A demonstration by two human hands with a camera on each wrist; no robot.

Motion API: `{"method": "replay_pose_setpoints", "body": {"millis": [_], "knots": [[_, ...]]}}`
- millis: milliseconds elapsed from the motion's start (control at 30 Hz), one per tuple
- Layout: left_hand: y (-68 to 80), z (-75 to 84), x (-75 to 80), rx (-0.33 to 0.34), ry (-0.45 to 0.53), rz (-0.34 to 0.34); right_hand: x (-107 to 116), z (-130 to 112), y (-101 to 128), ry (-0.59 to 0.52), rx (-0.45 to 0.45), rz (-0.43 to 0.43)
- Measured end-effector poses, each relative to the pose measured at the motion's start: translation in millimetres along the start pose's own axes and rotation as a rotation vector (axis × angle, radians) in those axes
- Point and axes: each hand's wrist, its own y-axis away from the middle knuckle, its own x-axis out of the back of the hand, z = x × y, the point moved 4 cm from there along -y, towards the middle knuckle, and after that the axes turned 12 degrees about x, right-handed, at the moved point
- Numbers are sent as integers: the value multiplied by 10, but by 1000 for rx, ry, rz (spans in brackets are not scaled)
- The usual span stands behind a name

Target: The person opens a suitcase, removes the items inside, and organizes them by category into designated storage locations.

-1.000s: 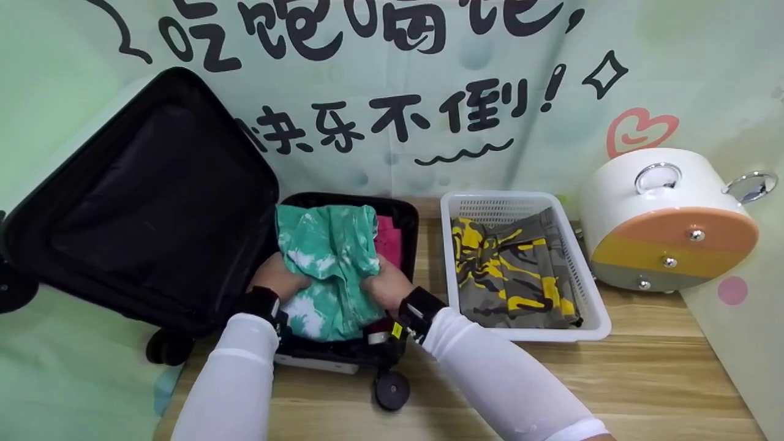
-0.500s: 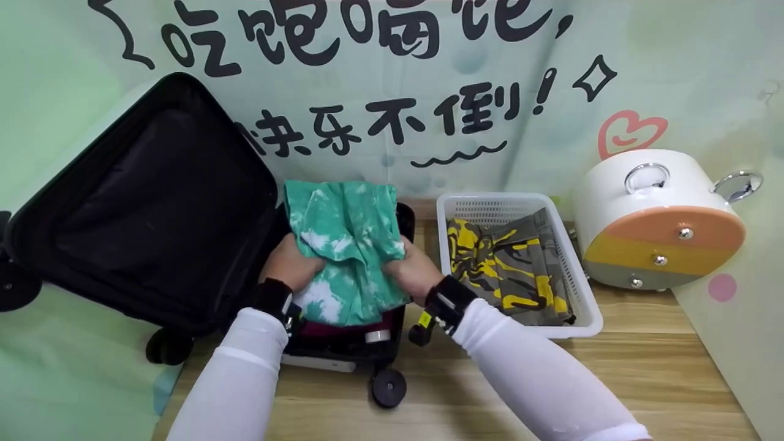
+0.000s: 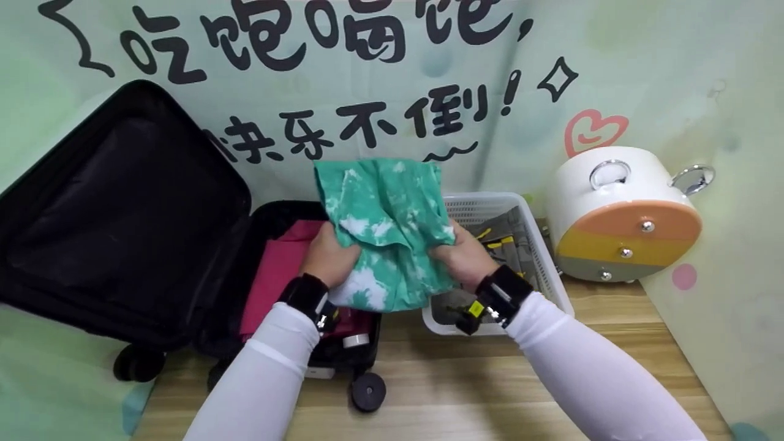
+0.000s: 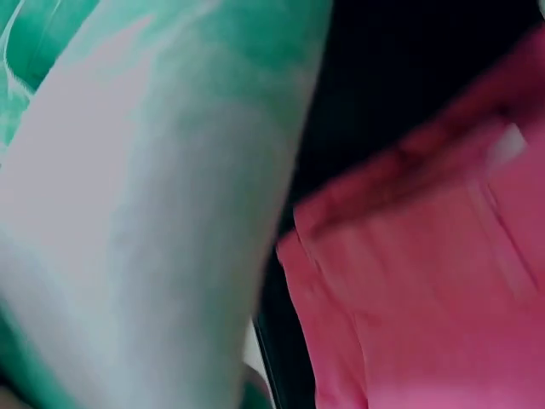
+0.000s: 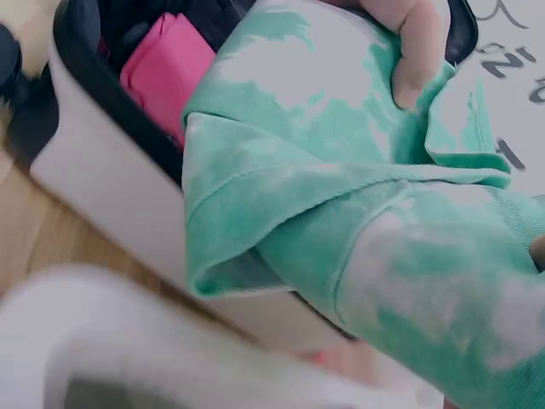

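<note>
Both hands hold up a folded green-and-white tie-dye garment (image 3: 392, 208), one at each side. My left hand (image 3: 331, 254) grips its left edge with the thumb on top, and my right hand (image 3: 467, 260) grips the right edge the same way. It hangs between the open black-lined suitcase (image 3: 260, 214) and the white basket (image 3: 560, 294), overlapping both in the head view. A pink folded garment (image 4: 426, 298) lies in the suitcase. Ribbed fabric shows at the tie-dye garment's edge in the right wrist view. Fingers under the cloth are hidden.
The raised suitcase lid (image 3: 122, 226) leans at the left. In the basket lies a grey-and-yellow camouflage garment (image 3: 505, 220), partly covered. A white round-bodied box with a striped front (image 3: 631, 242) stands at the right. Behind is a lettered wall cloth (image 3: 367, 79).
Both hands have raised the tie-dye garment out of the suitcase and carried it right, toward the basket. The pink garment below is uncovered. The head view has shifted slightly right.
</note>
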Motion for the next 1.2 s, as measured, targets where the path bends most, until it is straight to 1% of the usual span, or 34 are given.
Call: {"method": "replay_pose_setpoints", "body": {"millis": [67, 167, 200, 333, 467, 600, 733, 833, 933, 1033, 1200], "knots": [[-7, 69, -117, -8, 10, -22, 133, -8, 40, 19, -2, 4], [-20, 166, -295, -32, 24, -52, 318, 10, 90, 66, -2, 40], [-24, 195, -349, -41, 24, -58, 374, 20, 107, 88, -2, 54], [-29, 311, -525, -76, 8, -69, 546, 77, 170, 105, -14, 108], [-9, 427, -618, -100, -26, -75, 661, 110, 238, 53, -38, 157], [18, 533, -662, -114, -44, -90, 769, 89, 287, 25, -48, 195], [51, 649, -689, -134, -10, -99, 890, 22, 324, -3, -68, 194], [62, 726, -752, -152, 29, -109, 1010, -45, 347, -1, -76, 194], [69, 773, -876, -162, 53, -129, 1148, -96, 369, 39, -77, 200], [70, 788, -1043, -165, 58, -154, 1285, -103, 398, 99, -78, 203], [54, 743, -1358, -175, 51, -195, 1493, 30, 476, 189, -96, 208]]}}
